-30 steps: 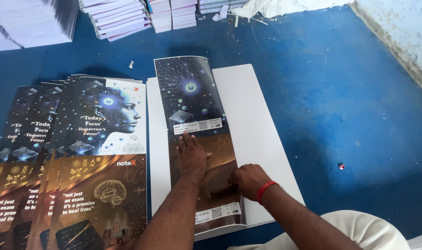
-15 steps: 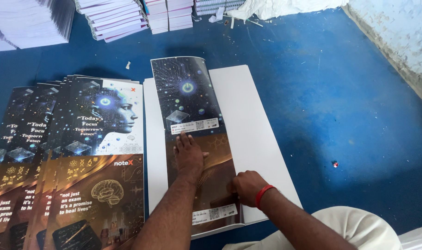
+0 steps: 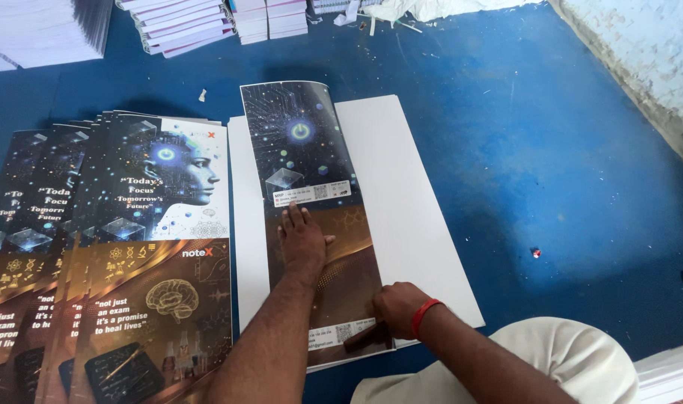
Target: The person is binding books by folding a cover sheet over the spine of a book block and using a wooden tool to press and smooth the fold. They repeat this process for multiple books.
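A long glossy printed cover sheet (image 3: 300, 142), dark starry at the top and bronze at the bottom, lies folded over on a white sheet (image 3: 401, 202) on the blue floor. My left hand (image 3: 302, 243) presses flat on the middle of the cover, fingers spread. My right hand (image 3: 396, 307), with a red band at the wrist, pinches the cover's right edge near its lower end, fingers curled on the fold.
Several overlapping printed covers (image 3: 132, 247) showing a face and a brain are fanned out on the left. Stacks of white paper blocks (image 3: 184, 22) stand along the far edge. A rough pale wall (image 3: 641, 52) borders the right. My pale-clothed knee (image 3: 573, 366) is at the bottom.
My right hand has slid down along the cover's right edge toward its lower end. My left hand has stayed pressed on the middle.
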